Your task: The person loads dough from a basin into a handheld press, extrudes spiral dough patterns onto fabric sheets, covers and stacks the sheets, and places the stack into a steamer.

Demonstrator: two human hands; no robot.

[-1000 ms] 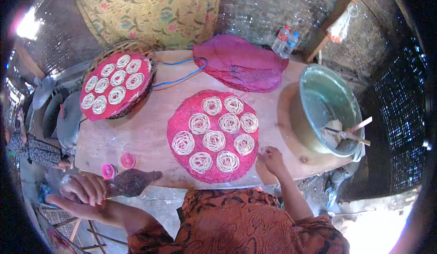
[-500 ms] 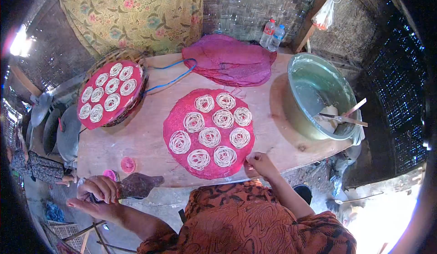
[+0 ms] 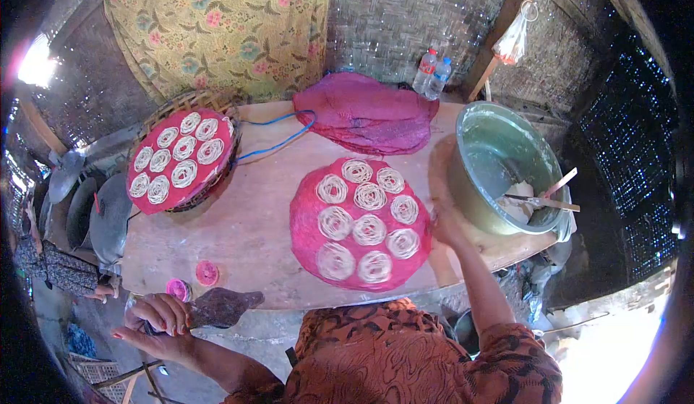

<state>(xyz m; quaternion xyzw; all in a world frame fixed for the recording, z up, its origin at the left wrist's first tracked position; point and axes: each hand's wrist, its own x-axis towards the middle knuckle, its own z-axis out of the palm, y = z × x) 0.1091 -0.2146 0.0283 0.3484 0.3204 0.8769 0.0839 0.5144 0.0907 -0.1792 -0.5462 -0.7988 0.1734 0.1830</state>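
Note:
My left hand (image 3: 160,321) is closed round one end of a dark brown tapered thing (image 3: 225,308), whose exact kind I cannot make out. It sits just off the table's front edge. My right hand (image 3: 446,224) pinches the right rim of a round red mesh sheet (image 3: 325,248), its fingertips partly blurred. Spread over that sheet are several pale coiled noodle-like nests (image 3: 369,230), the nearest ones smeared by motion. A second red sheet (image 3: 165,194) with similar nests rests on a woven basket (image 3: 217,169) at the left.
Pink mesh sheets (image 3: 361,115) lie piled at the back with a blue cord (image 3: 278,143). A green basin (image 3: 463,180) holding dough and sticks stands right, near two bottles (image 3: 437,78). Two small pink containers (image 3: 207,273) sit front left. Another person's hand (image 3: 108,288) shows at far left.
The red sheet with its nests has shifted right and turned a little, with my right hand moving up along its right rim. My left hand keeps hold of the brown thing.

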